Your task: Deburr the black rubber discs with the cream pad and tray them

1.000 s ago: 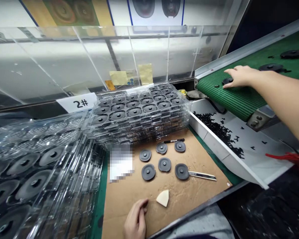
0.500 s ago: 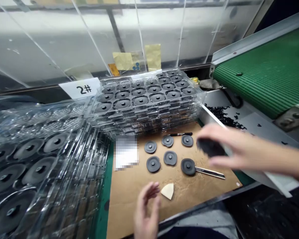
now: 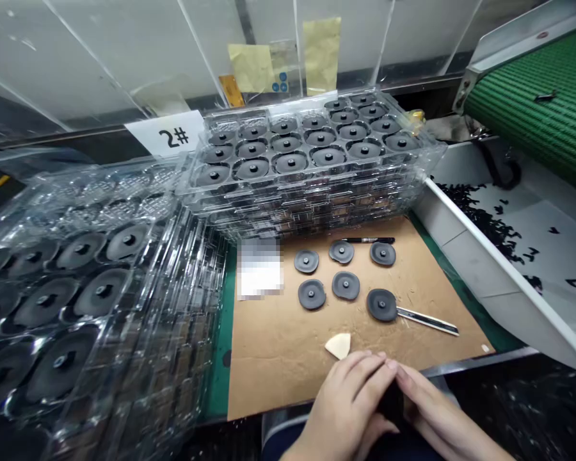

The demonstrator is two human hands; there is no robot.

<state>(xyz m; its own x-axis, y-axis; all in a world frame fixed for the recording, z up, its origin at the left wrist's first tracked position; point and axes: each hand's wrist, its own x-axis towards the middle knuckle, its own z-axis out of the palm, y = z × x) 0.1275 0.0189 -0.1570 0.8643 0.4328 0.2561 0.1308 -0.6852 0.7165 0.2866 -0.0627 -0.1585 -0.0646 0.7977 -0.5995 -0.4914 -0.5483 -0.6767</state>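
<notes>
My left hand [image 3: 348, 400] and my right hand [image 3: 432, 410] meet at the near edge of the brown cardboard mat [image 3: 278, 346]. Between their closed fingers they grip a black rubber disc [image 3: 391, 400], mostly hidden. Just beyond the fingers lies a cream wedge-shaped piece [image 3: 338, 345]. Further back on the mat several loose black discs [image 3: 345, 285] lie in two rows, with a slim knife [image 3: 427, 319] beside the rightmost one and a black pen [image 3: 368, 241] behind them.
A stack of clear trays [image 3: 312, 166] filled with black discs stands behind the mat, by a "2#" label [image 3: 170, 134]. More clear trays [image 3: 77, 288] are piled at the left. At the right are a green conveyor belt [image 3: 532, 121] and a white chute [image 3: 509, 250] with black scraps.
My right hand came off the conveyor with a black disc and swung down to the mat's near edge. My left hand lifted and joined it on the disc. The view tilted down.
</notes>
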